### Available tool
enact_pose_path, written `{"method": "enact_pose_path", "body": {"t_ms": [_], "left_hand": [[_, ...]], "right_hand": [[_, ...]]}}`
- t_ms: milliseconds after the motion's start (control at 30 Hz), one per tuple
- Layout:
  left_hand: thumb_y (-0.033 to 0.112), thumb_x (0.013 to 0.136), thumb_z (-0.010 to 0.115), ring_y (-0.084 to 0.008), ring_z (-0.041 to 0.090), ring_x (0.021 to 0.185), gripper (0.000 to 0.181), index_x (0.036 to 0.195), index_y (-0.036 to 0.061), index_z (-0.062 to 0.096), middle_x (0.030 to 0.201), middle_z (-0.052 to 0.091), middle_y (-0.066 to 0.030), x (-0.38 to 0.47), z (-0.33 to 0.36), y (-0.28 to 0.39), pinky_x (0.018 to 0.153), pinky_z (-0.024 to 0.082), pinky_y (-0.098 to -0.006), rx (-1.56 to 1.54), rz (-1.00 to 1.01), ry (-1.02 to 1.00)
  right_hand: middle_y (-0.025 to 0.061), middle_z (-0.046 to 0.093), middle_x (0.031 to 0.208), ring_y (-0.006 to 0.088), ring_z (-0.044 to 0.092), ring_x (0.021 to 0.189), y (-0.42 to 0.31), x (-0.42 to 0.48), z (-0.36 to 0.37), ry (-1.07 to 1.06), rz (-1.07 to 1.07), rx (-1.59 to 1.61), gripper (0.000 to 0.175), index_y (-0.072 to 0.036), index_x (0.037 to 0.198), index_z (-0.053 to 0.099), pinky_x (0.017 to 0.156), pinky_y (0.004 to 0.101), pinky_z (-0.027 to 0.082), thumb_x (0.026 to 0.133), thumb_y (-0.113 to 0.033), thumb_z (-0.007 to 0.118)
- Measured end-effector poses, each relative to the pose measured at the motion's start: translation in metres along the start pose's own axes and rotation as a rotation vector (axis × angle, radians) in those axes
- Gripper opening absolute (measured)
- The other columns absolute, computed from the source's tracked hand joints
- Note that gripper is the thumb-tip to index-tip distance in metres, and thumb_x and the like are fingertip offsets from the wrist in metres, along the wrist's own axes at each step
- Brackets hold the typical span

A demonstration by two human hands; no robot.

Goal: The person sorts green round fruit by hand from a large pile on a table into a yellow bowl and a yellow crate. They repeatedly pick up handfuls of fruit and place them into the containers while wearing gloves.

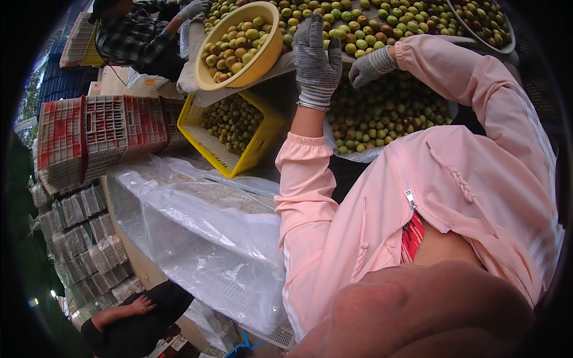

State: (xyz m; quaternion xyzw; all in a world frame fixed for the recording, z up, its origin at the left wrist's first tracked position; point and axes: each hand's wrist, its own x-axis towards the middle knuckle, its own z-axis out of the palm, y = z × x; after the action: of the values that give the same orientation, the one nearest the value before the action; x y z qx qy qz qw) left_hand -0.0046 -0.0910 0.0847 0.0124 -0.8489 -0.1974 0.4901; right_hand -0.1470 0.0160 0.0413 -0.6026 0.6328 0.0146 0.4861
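My left hand [317,62], in a grey knit glove with a striped cuff, is raised at the near edge of a table heaped with green and reddish jujube-like fruit [358,33]; its fingers point away from me. My right hand [370,67], gloved alike, hangs bent over the table edge, its fingers curled downward; whether it holds a fruit cannot be seen. Left of my left hand, a tilted yellow plastic basin [276,42] of fruit rests on the edge. Below my hands, more fruit [380,118] lies in a container lined with clear plastic.
A yellow crate [210,159] with fruit stands under the basin. Plastic sheeting [215,250] covers crates at the left, near stacked red and white crates [105,134]. A bowl of fruit [510,42] is at upper right. One person [134,40] works upper left; another [134,317] is lower left.
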Motion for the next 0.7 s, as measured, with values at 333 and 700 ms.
{"method": "enact_pose_path", "body": {"t_ms": [333, 700], "left_hand": [[0.004, 0.092, 0.056, -0.0357, 0.050, 0.122, 0.046, 0.135, -0.0043, 0.044, 0.135, 0.051, -0.0196, 0.008, -0.024, 0.003, 0.105, 0.038, -0.0426, 0.084, -0.149, 0.061], [0.009, 0.093, 0.056, -0.0349, 0.050, 0.122, 0.047, 0.135, -0.0060, 0.043, 0.134, 0.050, -0.0219, 0.008, 0.010, 0.000, 0.104, 0.039, -0.0407, -0.054, -0.251, -0.071]], "right_hand": [[0.0103, 0.067, 0.101, 0.0263, 0.062, 0.092, -0.064, 0.067, 0.006, 0.490, -0.364, 0.575, 0.031, -0.009, 0.117, 0.061, 0.084, 0.0364, 0.048, 0.090, -0.023, 0.058], [0.0092, 0.064, 0.109, 0.0313, 0.060, 0.101, 0.082, 0.062, -0.098, 1.302, -0.148, -0.014, 0.026, -0.010, 0.110, 0.064, 0.089, 0.0414, 0.048, 0.087, -0.022, 0.060]]}}
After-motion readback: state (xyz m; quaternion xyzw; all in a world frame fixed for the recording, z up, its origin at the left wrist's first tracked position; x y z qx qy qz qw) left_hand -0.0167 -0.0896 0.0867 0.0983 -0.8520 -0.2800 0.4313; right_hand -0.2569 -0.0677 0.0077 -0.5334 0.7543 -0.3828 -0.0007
